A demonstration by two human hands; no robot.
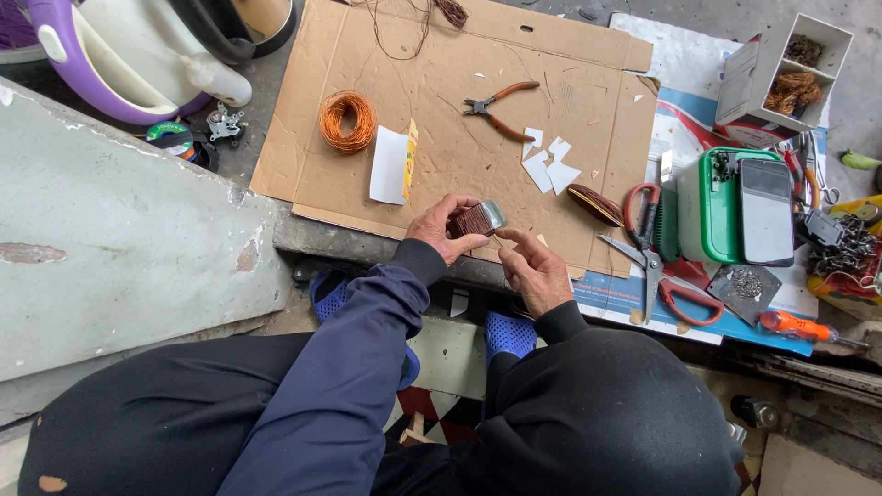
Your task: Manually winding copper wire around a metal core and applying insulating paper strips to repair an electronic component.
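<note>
A flattened brown cardboard box [441, 92] is spread out just past the fingertips, as a work mat. A white slip with a yellow printed edge [392, 163] is laid on it, a bit beyond the left fingers. Off past the right fingers, a dark phone [766, 209] with a blank screen is set on a green and white case [712, 207]. Further out that way, an open white carton [781, 73] is tipped on its side.

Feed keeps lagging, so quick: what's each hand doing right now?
Left hand: closed on a small wire coil.
Right hand: holding nothing visible, fingers curled beside the coil.
</note>
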